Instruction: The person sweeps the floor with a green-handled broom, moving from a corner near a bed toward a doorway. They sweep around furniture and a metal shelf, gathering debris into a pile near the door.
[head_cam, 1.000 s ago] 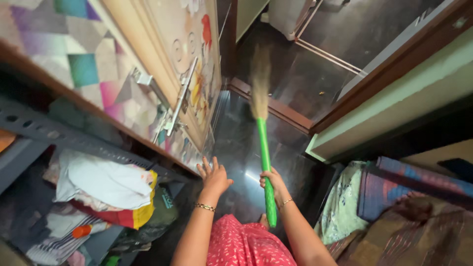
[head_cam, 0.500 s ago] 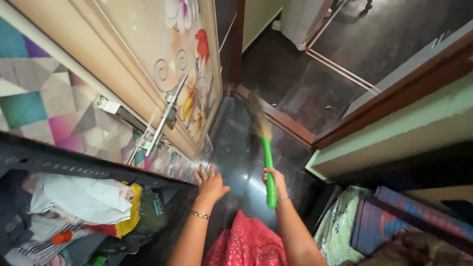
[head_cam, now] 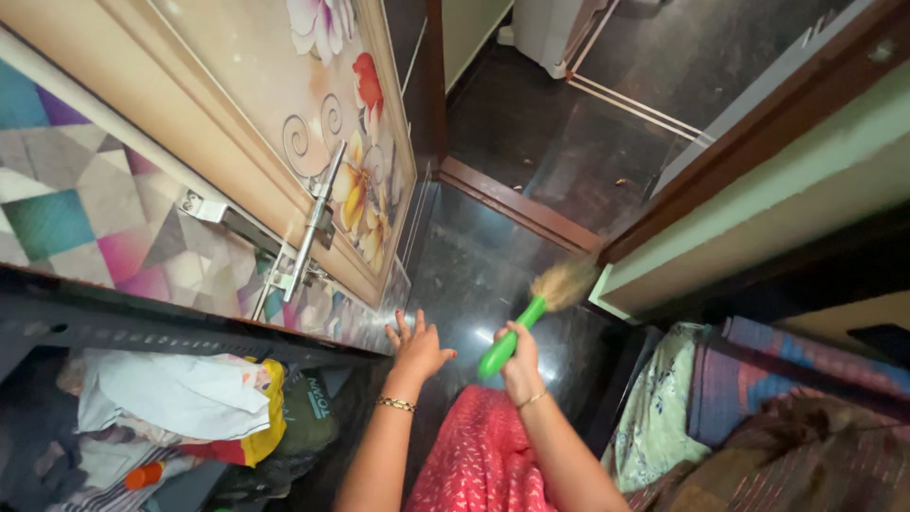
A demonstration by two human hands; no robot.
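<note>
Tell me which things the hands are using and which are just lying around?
In use: green broom, gripped by the right hand; dark floor under it; left hand spread open, empty.
Lying about: heap of clothes, flowered door, blankets.

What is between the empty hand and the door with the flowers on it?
Only bare dark shiny floor lies between the open left hand and the flowered door, as the head view shows. The right hand holds the green broom.

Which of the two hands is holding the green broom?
The right hand: it grips the green broom handle, while the left hand, above a gold bangle, is open and empty, fingers spread.
</note>
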